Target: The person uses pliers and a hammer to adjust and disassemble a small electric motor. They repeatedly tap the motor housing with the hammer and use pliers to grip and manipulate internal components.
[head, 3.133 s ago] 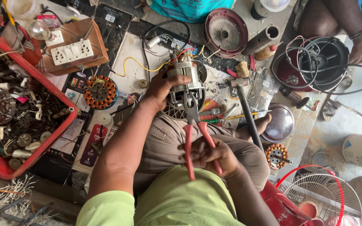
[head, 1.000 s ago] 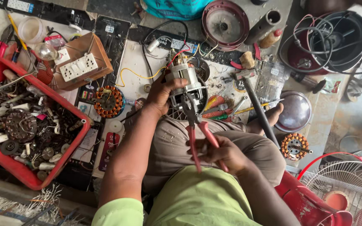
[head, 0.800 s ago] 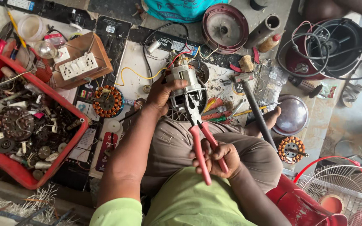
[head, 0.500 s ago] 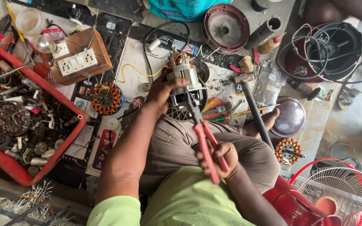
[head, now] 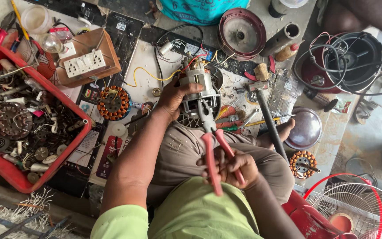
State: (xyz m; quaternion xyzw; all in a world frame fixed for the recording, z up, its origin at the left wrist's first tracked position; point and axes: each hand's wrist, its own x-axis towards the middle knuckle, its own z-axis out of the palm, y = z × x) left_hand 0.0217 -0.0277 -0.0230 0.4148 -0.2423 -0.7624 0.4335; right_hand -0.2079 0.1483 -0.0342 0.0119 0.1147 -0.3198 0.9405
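My left hand (head: 173,96) grips a silver electric motor (head: 196,88) with red and yellow wires, held above my knees. My right hand (head: 233,167) is closed around the red handles of a pair of pliers (head: 212,141), whose metal jaws rest on the motor's lower end. I sit cross-legged in brown trousers and a green shirt.
A red bin (head: 21,128) of small metal parts lies at left. A wooden switchboard (head: 87,62), a copper-wound stator (head: 112,102), a hammer (head: 268,121), a red round motor cover (head: 242,33), a metal bowl (head: 305,128) and a red fan guard (head: 354,208) lie around. Another person's arm (head: 363,17) is at top right.
My right hand has slid the pliers back and forth at the motor's lower end. The left hand has kept its hold on the motor. The camera shifted slightly.
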